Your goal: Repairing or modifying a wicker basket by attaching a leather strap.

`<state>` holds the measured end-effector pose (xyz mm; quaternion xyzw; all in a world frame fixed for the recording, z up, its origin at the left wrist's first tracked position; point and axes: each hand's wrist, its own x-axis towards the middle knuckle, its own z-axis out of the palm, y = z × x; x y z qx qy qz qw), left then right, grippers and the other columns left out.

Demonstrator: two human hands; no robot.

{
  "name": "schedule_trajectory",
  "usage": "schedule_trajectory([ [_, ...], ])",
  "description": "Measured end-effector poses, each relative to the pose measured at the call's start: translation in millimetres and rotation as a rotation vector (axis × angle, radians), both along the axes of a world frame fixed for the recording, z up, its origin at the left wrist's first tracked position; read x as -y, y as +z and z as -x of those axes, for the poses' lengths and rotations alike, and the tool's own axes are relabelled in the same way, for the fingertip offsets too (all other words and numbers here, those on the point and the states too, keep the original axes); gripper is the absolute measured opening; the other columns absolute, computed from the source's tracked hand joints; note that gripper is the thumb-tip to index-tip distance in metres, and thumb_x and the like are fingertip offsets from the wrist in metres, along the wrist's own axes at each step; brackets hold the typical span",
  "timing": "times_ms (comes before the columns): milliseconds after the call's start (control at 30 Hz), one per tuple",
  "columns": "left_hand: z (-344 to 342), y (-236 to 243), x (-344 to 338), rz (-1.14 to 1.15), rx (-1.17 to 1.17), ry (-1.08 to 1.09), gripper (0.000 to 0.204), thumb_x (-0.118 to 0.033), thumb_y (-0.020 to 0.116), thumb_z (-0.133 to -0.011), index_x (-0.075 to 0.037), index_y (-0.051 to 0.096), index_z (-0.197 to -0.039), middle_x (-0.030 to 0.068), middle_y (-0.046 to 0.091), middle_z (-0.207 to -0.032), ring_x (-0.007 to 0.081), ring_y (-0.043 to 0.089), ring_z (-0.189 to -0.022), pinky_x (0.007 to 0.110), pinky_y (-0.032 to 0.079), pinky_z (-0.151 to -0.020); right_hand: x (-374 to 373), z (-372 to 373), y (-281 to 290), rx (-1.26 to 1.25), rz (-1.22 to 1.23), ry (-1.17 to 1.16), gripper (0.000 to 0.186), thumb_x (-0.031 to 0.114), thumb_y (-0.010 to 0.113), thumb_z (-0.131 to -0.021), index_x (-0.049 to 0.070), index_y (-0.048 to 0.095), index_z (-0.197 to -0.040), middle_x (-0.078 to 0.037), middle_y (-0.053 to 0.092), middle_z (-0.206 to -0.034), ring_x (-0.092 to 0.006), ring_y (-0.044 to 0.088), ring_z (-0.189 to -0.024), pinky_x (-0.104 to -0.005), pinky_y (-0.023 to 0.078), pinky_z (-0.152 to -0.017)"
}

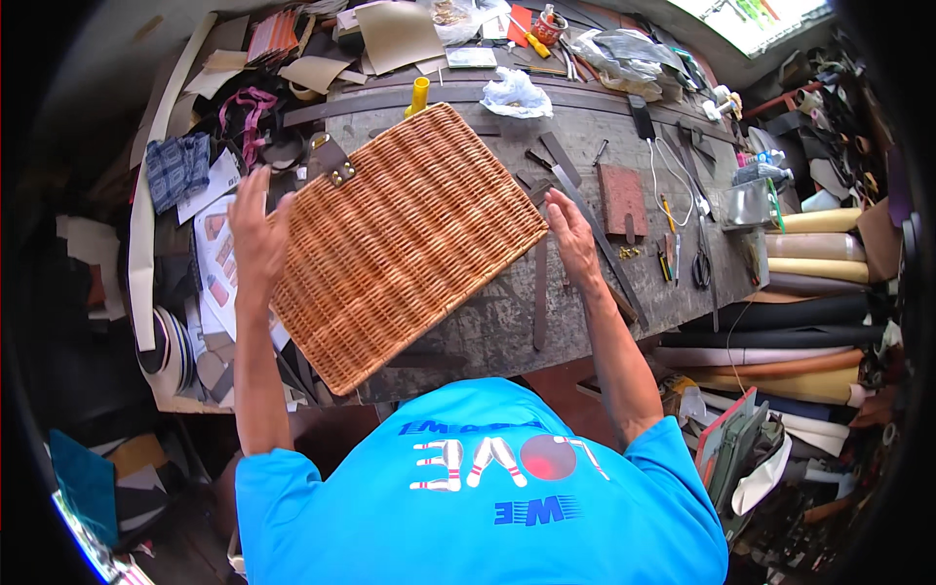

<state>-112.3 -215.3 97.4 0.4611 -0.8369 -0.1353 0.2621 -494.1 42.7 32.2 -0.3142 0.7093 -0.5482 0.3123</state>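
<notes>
A flat woven wicker panel [405, 239] lies tilted on the worn workbench [507, 322], with a brown leather tab and metal studs [333, 164] at its upper left corner. My left hand [255, 229] is spread open against the panel's left edge. My right hand [573, 234] rests with fingers apart at the panel's right edge, over dark leather strips [539, 292].
A yellow bottle [418, 95], a crumpled white bag [515, 93], a brown leather piece [622, 200], scissors [701, 261] and small tools lie on the bench. Rolled leather [809, 341] is stacked at right. Papers and scraps [210, 195] crowd the left.
</notes>
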Motion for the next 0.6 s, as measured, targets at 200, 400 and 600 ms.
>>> schedule_trajectory([
  [200, -96.8, -71.2, -196.3, -0.380, -0.565, 0.425, 0.062, -0.039, 0.049, -0.106, 0.007, 0.040, -0.148, 0.0194, 0.046, -0.151, 0.0290, 0.042, -0.140, 0.039, 0.028, -0.118, 17.8, 2.3, -17.7, 0.227, 0.088, 0.328, 0.052, 0.030, 0.048, -0.108, 0.000, 0.041, -0.150, -0.008, 0.054, -0.143, -0.0145, 0.051, -0.131, -0.0279, 0.041, -0.109],
  [400, -12.4, -76.9, -263.8, -0.329, -1.047, 0.485, 0.056, -0.030, 0.045, -0.107, 0.005, 0.037, -0.149, 0.0153, 0.048, -0.147, 0.0231, 0.045, -0.135, 0.037, 0.031, -0.115, 16.7, -1.4, -25.5, 0.238, 0.158, 0.384, 0.053, 0.030, 0.045, -0.109, 0.000, 0.038, -0.152, -0.008, 0.053, -0.144, -0.0139, 0.049, -0.131, -0.0268, 0.039, -0.110],
  [600, -31.3, -88.5, -239.3, -0.290, -1.075, 0.448, 0.051, -0.024, 0.043, -0.107, 0.006, 0.040, -0.147, 0.0156, 0.053, -0.142, 0.0231, 0.051, -0.128, 0.035, 0.035, -0.112, 14.7, -11.4, -44.3, 0.139, 0.115, 0.382, 0.056, 0.037, 0.043, -0.109, 0.002, 0.037, -0.153, -0.012, 0.052, -0.147, -0.0183, 0.049, -0.132, -0.0303, 0.037, -0.111],
])
